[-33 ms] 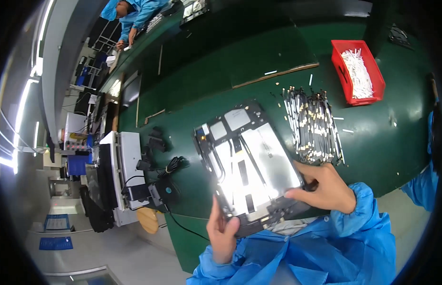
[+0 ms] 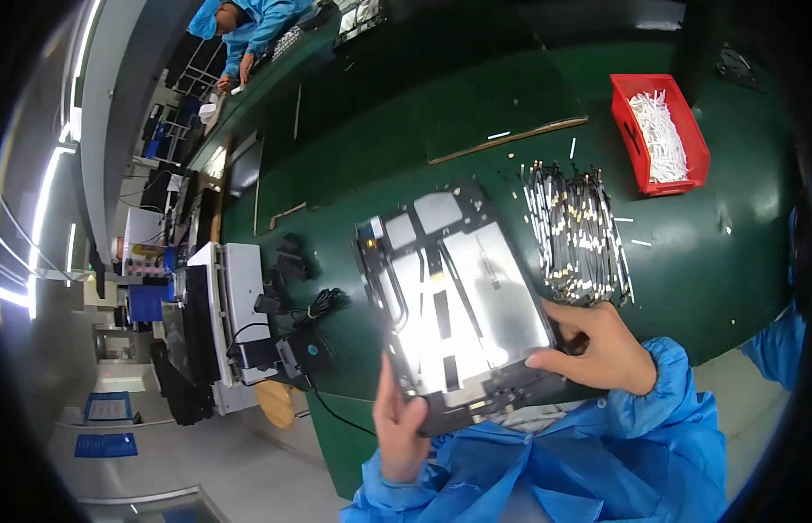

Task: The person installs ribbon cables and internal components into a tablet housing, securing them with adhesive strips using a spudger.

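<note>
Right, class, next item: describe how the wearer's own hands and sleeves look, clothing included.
The left hand and right hand are bare, with no gloves. The left sleeve and right sleeve are bright blue and wrinkled; the right one looks gathered at the wrist. No markings are visible on either sleeve.

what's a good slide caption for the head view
Left hand and right hand hold a flat electronic device beside a pile of thin strips.

Silver-and-black device (image 2: 463, 301), red bin (image 2: 694, 144)
</note>
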Available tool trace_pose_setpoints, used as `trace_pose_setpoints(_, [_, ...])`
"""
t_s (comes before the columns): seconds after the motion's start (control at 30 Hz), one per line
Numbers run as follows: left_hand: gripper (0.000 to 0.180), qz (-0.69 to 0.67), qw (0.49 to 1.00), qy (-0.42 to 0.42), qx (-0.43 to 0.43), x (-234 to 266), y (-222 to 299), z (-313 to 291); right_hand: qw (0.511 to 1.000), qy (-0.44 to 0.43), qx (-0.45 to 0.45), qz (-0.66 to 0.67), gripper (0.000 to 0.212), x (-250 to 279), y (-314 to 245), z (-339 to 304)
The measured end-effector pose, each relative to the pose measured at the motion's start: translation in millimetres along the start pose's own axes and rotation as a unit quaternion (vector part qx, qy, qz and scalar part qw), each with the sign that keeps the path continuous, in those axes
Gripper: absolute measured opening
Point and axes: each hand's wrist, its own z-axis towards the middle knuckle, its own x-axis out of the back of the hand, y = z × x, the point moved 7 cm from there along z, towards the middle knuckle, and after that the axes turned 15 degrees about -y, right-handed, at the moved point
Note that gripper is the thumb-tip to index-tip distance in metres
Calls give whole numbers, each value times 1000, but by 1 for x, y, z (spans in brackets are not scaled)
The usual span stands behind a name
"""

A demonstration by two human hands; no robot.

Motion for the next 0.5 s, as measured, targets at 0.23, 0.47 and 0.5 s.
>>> trace_pose_setpoints(0.23, [56,-2,978,-205,-35,-14,52,148,975,115,74,174,37,33,6,-18])
trace_pose_setpoints(0.47, [50,6,989,-149,1,-1,35,336,985,154,56,50,21,31,15,-15])
trace_pose_setpoints(0.5, [49,22,988,-155,2,0,30,351,984,166,55,28,21,30,17,-15])
